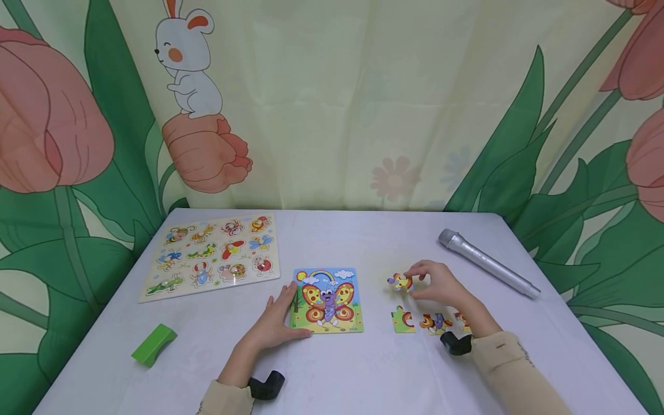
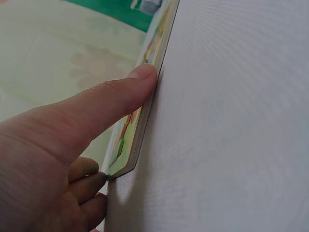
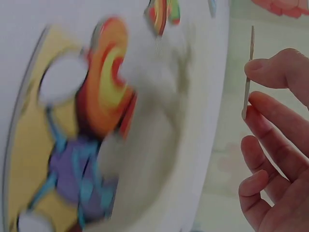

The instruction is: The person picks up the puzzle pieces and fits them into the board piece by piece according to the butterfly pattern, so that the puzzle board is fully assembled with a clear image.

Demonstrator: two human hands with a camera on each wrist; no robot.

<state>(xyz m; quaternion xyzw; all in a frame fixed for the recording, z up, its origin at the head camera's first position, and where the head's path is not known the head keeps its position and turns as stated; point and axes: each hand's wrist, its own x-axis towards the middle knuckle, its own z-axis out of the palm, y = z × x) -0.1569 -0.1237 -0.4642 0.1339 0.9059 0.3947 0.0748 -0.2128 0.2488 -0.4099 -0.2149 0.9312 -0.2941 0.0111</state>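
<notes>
A square butterfly puzzle board (image 1: 327,301) lies flat on the table. My left hand (image 1: 274,321) rests against its near left corner, fingers along the left side and thumb on the near edge. In the left wrist view the straight thumb (image 2: 111,99) touches the board's rim (image 2: 145,121). My right hand (image 1: 438,283) pinches a small puzzle piece (image 1: 399,282) between thumb and fingers, seen edge-on (image 3: 252,41) in the right wrist view. Nearer on the table lie a green-and-orange piece (image 1: 402,320), a piece with purple (image 1: 436,323) and another piece (image 1: 461,323), partly hidden by the right wrist.
A large insect puzzle board (image 1: 215,259) lies at the back left. A green arched block (image 1: 154,344) sits at the near left. The silver microphone (image 1: 487,263) lies slantwise at the back right. Behind the table (image 1: 332,374) hangs a printed curtain (image 1: 321,115).
</notes>
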